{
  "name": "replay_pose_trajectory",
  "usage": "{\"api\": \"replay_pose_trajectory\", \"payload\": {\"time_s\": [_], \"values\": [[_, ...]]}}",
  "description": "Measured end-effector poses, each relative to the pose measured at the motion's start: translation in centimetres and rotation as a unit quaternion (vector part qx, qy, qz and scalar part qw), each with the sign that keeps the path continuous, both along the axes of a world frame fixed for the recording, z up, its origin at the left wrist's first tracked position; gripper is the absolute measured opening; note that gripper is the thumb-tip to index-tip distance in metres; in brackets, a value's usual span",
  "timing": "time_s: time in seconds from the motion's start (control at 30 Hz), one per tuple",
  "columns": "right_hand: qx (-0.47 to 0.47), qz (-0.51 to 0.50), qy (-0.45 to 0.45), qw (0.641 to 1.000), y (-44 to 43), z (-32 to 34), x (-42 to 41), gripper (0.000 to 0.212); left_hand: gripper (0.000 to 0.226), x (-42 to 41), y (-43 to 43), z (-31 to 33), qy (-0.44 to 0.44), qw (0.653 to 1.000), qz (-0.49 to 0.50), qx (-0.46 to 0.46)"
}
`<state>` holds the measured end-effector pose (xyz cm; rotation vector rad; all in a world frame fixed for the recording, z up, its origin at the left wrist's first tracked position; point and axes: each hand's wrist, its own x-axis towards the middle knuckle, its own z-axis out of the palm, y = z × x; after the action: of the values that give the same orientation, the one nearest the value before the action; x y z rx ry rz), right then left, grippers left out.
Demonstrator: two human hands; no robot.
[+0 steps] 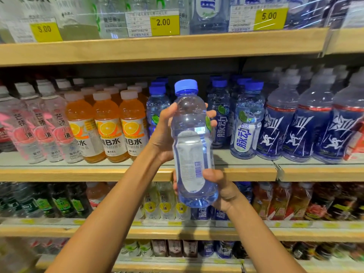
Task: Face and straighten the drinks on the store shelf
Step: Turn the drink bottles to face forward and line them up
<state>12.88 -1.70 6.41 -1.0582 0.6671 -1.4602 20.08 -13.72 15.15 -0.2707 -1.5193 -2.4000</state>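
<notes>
Grip check: your left hand [163, 133] wraps the upper body of the clear blue bottle [192, 146] from the left. Its thumb is on the near side and its fingers curl round the back, so the fingertips [211, 115] show past the bottle's right edge. Your right hand [220, 186] clasps the lower part from the right, thumb laid across the front just beside the barcode [198, 169], the other fingers curled behind the base. You hold the bottle in the air in front of the middle shelf [78, 173], apart from the stock on it. Its long axis runs nearly upright: blue cap [186, 86] on top, leaning slightly left, and base at the bottom, below the shelf's wooden edge. The white back label with the barcode faces you, and a sliver of green print shows at its right edge. On the shelf behind stand similar blue-capped bottles [246, 123] with their fronts out, orange drinks [109, 127] to the left, pink-labelled bottles [42, 131] further left, and larger dark blue bottles [307, 125] to the right. Yellow price tags [164, 22] sit on the shelf above
</notes>
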Motion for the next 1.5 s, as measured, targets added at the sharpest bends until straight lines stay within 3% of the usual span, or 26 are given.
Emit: {"api": "replay_pose_trajectory", "payload": {"time_s": [0.1,0.23,0.33,0.43,0.57,0.63,0.7,0.77,0.83,0.93,1.0,1.13,1.17,1.37,1.5], "values": [[0.014,-0.150,0.060,0.987,0.6,0.3,-0.8,0.064,0.054,0.6,0.2,0.0,-0.051,0.973,0.200,-0.099],[0.018,-0.330,0.167,0.929,0.9,1.2,-0.7,0.039,0.026,0.8,1.1,0.3,-0.036,0.905,0.390,-0.167],[0.024,-0.416,0.202,0.887,0.6,1.1,0.1,0.038,0.033,-0.1,2.8,0.5,-0.016,0.876,0.433,-0.213],[0.019,-0.495,0.251,0.831,0.2,0.8,1.5,0.053,0.042,-1.2,4.1,0.6,-0.031,0.850,0.493,-0.184],[0.032,-0.550,0.331,0.766,0.0,0.1,2.5,0.072,0.029,-1.8,3.9,0.8,-0.033,0.853,0.504,-0.130],[0.038,-0.526,0.323,0.786,0.2,-0.1,2.5,0.071,0.013,-1.7,3.6,0.9,-0.017,0.865,0.486,-0.124],[0.016,-0.475,0.274,0.836,0.8,-0.1,1.8,0.069,0.007,-1.3,3.1,1.1,-0.013,0.888,0.447,-0.106],[0.005,-0.386,0.213,0.898,1.7,0.5,0.6,0.067,0.019,-0.9,2.3,1.3,-0.035,0.921,0.382,-0.071],[0.036,-0.278,0.156,0.947,2.2,1.4,-0.3,0.084,0.029,-0.5,1.4,1.4,-0.048,0.956,0.287,-0.039],[0.064,-0.175,0.121,0.975,2.4,2.1,-1.1,0.099,0.044,-0.5,0.7,1.4,-0.004,0.992,0.123,0.007],[0.055,-0.149,0.128,0.979,2.4,2.5,-1.0,0.091,0.060,-0.8,0.3,1.2,0.024,0.999,0.032,0.028],[0.019,-0.197,0.210,0.958,2.0,2.9,-0.1,0.033,0.061,-1.2,-0.2,0.6,0.036,0.998,-0.046,0.028],[0.014,-0.216,0.222,0.951,1.8,2.7,0.2,0.029,0.061,-1.3,-0.3,0.3,0.035,0.998,-0.054,0.028],[0.008,-0.333,0.264,0.905,1.6,1.3,0.6,0.059,0.074,-1.1,-0.4,-0.6,-0.019,0.997,0.055,-0.059],[0.002,-0.428,0.294,0.854,1.7,1.3,-0.8,0.054,0.042,-1.1,-0.2,-1.6,-0.084,0.972,0.189,-0.112]]}}
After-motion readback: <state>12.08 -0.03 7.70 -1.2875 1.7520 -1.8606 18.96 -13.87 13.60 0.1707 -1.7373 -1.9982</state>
